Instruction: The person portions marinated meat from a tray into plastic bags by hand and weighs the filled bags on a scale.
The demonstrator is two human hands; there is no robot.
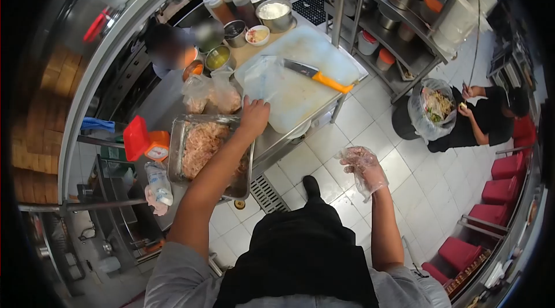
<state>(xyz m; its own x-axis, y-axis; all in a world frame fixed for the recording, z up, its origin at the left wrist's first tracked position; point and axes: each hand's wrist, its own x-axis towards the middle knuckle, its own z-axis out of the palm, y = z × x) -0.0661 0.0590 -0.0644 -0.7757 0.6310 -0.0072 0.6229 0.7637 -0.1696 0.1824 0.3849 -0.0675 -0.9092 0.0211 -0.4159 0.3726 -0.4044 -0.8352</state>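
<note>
My left hand is bare and reaches over the front of the white cutting board. Its fingers are closed at the lower edge of a clear plastic bag. A knife with an orange handle lies on the board beyond the bag. Below my left forearm sits a metal tray of raw minced meat. Two filled plastic bags stand just behind it. My right hand, in a clear plastic glove, hangs over the floor, fingers apart and holding nothing.
Sauce bottles, a pot of white powder and bowls crowd the table's far end. An orange scale is left of the tray. At right, a seated person works by a lined bin. Another person is behind the table.
</note>
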